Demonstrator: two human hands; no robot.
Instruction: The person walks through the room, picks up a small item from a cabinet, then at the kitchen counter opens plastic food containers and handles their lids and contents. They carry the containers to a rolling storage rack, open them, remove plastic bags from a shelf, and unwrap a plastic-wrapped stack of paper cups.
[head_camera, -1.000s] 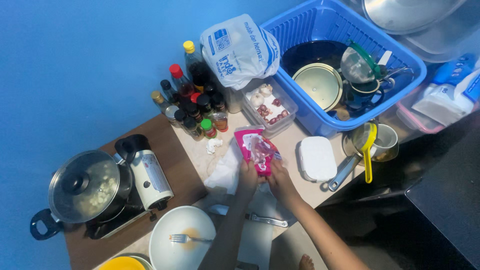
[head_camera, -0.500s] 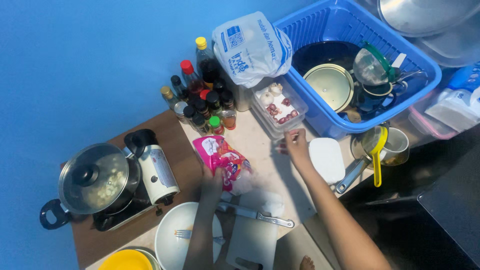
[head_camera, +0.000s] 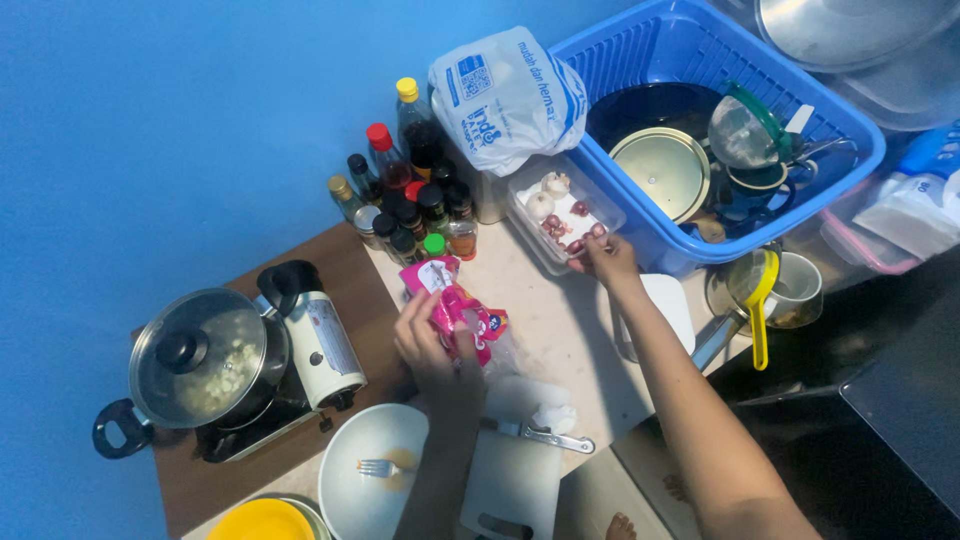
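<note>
My left hand (head_camera: 432, 340) grips a pink plastic packet (head_camera: 455, 305) over the counter, just in front of the bottles. My right hand (head_camera: 605, 260) reaches into a clear plastic container (head_camera: 555, 215) that holds garlic bulbs and small red shallots; its fingers pinch at a shallot (head_camera: 597, 235) at the container's near end. A knife (head_camera: 540, 435) lies on the white cutting board (head_camera: 515, 475) below my left arm.
A lidded pot (head_camera: 200, 355) sits on a portable stove (head_camera: 315, 340) at left. Several sauce bottles (head_camera: 405, 195) stand against the blue wall. A blue basket (head_camera: 720, 120) holds dishes. A white bowl with a fork (head_camera: 375, 480) lies near the front edge, a white plastic bag (head_camera: 505, 95) behind.
My right hand let go of the pink packet and moved right and back to the clear container. My left hand kept the packet and carried it left, toward the bottles.
</note>
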